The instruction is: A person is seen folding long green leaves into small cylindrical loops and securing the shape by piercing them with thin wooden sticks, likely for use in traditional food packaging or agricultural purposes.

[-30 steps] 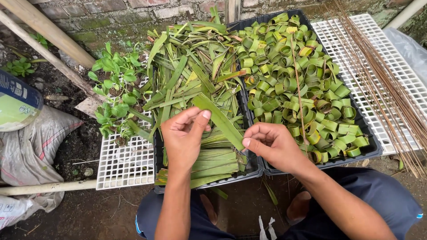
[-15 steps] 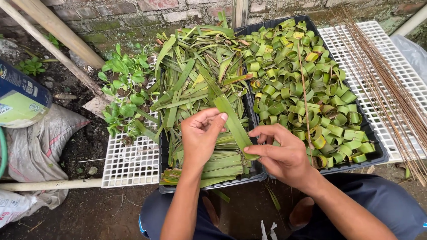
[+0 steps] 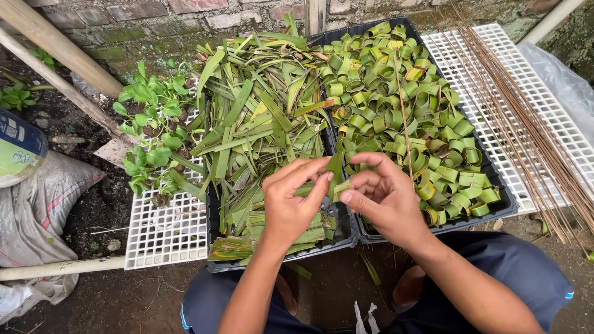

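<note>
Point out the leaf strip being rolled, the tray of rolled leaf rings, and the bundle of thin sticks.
leaf strip [image 3: 335,170], head view, folded middle.
tray of rolled leaf rings [image 3: 508,209], head view, black rim.
bundle of thin sticks [image 3: 513,117], head view, mid-length.

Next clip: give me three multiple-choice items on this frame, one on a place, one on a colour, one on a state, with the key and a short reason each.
1. Where do the rolled leaf rings lie?
A. in the right black tray
B. on the white grid
C. in the sack

2. What colour is the grid panel under the small plants?
A. black
B. white
C. red

3. How is the leaf strip held?
A. loose in a tray
B. by the left hand alone
C. between the left hand and right hand

Key: 1 A, the rings fill that tray; 2 B, its mesh is white; 3 C, fingers of both hands pinch it.
</note>
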